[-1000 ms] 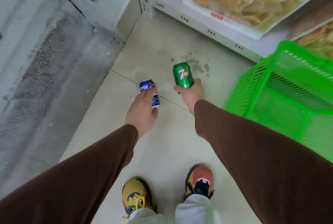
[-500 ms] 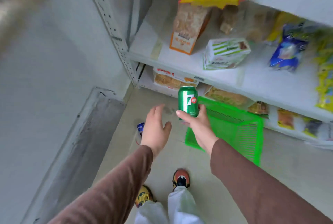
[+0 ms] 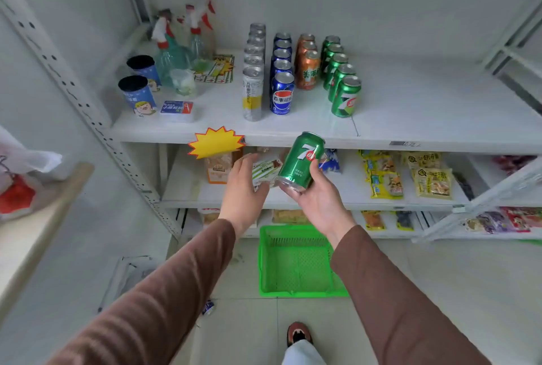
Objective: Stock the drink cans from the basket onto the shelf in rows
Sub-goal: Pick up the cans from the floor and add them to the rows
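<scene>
A green can (image 3: pixel 300 160) is gripped in the right hand (image 3: pixel 318 197), fingers curled under its base and thumb up its side. The can is tilted, top leaning to the right, and is held in front of the shelf (image 3: pixel 410 118) edge, just below the board w/ the drink rows. The left hand (image 3: pixel 243 185) is raised just beside it, to the left; fingers are relaxed & spread, nothing is held. Both arms are covered by brown sleeves (image 3: pixel 164 300).

On the shelf, four rows of cans are lined front to back: a silver row (image 3: pixel 252 80), a blue row (image 3: pixel 282 77), an orange row (image 3: pixel 306 63) and a green row (image 3: pixel 340 77). The orange row is shorter and is set further back than the others. The held can is nearest the front of the green row, not touching it.

Left of the rows, spray bottles (image 3: pixel 181 41), two blue cups (image 3: pixel 137 88) and a small blue pack (image 3: pixel 177 107) are seen. A yellow star tag (image 3: pixel 215 141) is fixed to the shelf edge, left of the held can. Snack packs (image 3: pixel 410 174) are laid on the lower shelves.

The green basket (image 3: pixel 296 265) is set on the floor below the hands; no cans can be seen inside. A small blue can (image 3: pixel 208 307) is lying on the floor tiles left of the basket, partly hidden by the left sleeve. One shoe (image 3: pixel 298 332) is visible at bottom.
</scene>
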Action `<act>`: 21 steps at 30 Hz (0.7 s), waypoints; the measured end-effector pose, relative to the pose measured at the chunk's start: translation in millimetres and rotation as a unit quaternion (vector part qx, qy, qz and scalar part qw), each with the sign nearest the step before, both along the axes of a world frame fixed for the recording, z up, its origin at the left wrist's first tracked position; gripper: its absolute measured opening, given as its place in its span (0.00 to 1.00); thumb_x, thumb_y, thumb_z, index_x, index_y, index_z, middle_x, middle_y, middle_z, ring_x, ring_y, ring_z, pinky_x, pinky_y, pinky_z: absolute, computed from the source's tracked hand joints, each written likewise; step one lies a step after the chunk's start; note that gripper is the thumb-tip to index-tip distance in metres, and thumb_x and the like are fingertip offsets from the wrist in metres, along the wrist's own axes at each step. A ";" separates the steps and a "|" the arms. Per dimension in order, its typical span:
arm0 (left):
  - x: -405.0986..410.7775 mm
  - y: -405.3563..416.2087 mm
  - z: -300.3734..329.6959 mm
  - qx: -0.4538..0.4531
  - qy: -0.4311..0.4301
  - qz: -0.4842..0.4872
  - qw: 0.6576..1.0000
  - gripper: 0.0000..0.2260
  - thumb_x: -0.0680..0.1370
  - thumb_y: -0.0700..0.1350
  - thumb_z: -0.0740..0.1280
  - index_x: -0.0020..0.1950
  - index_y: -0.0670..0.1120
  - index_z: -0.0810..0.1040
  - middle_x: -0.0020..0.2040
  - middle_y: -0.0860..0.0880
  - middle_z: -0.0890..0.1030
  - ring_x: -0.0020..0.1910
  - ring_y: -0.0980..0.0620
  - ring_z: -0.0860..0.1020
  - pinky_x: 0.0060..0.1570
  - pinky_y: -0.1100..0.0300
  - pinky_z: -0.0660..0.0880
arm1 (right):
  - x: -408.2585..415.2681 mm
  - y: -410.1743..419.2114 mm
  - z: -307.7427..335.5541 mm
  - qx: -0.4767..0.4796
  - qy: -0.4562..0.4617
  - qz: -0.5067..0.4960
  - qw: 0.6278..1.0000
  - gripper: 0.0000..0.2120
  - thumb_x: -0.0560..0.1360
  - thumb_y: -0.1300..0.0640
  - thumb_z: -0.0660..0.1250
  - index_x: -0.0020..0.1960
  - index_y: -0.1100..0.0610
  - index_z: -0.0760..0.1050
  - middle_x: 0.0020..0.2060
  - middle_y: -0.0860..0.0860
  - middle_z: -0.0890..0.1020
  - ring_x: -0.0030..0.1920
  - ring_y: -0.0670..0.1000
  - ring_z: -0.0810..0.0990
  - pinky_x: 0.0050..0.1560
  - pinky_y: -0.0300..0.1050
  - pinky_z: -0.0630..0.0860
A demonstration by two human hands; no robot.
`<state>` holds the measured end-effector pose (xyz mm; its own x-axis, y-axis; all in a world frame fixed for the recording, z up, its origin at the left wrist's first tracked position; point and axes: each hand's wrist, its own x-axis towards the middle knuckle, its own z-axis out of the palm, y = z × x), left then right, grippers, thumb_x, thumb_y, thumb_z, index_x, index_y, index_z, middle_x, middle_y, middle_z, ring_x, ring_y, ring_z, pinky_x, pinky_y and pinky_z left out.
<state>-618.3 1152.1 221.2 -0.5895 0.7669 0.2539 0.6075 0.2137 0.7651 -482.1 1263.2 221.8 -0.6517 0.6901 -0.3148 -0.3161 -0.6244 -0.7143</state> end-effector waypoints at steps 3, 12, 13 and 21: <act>12.0 29.5 16.2 0.004 0.014 -0.026 1.000 0.25 0.74 0.41 0.68 0.71 0.46 0.68 0.66 0.49 0.72 0.66 0.51 0.68 0.66 0.59 0.65 | 16.6 30.8 15.6 0.059 -0.008 0.007 0.998 0.22 0.82 0.55 0.65 0.74 0.60 0.70 0.68 0.59 0.77 0.68 0.60 0.77 0.67 0.61 0.75; 38.6 164.6 23.2 -0.033 0.012 -0.053 0.998 0.26 0.75 0.40 0.68 0.72 0.46 0.67 0.69 0.48 0.70 0.69 0.49 0.68 0.67 0.61 0.64 | 26.5 162.9 9.0 0.272 -0.216 -0.085 0.934 0.28 0.67 0.53 0.81 0.60 0.51 0.70 0.55 0.53 0.81 0.57 0.53 0.81 0.62 0.56 0.78; 39.5 178.6 22.0 -0.040 0.011 -0.049 0.998 0.26 0.75 0.40 0.69 0.72 0.46 0.67 0.69 0.48 0.69 0.69 0.49 0.68 0.67 0.60 0.64 | 25.6 177.3 6.6 0.298 -0.236 -0.088 0.921 0.28 0.66 0.52 0.82 0.58 0.51 0.69 0.51 0.52 0.80 0.52 0.52 0.80 0.58 0.53 0.79; 38.4 243.5 7.2 -0.072 0.018 -0.024 0.997 0.26 0.75 0.41 0.69 0.72 0.46 0.67 0.69 0.48 0.69 0.69 0.49 0.68 0.68 0.61 0.64 | 12.8 251.0 -14.5 0.403 -0.354 -0.112 0.837 0.32 0.60 0.40 0.78 0.55 0.46 0.63 0.46 0.49 0.75 0.50 0.55 0.77 0.50 0.53 0.77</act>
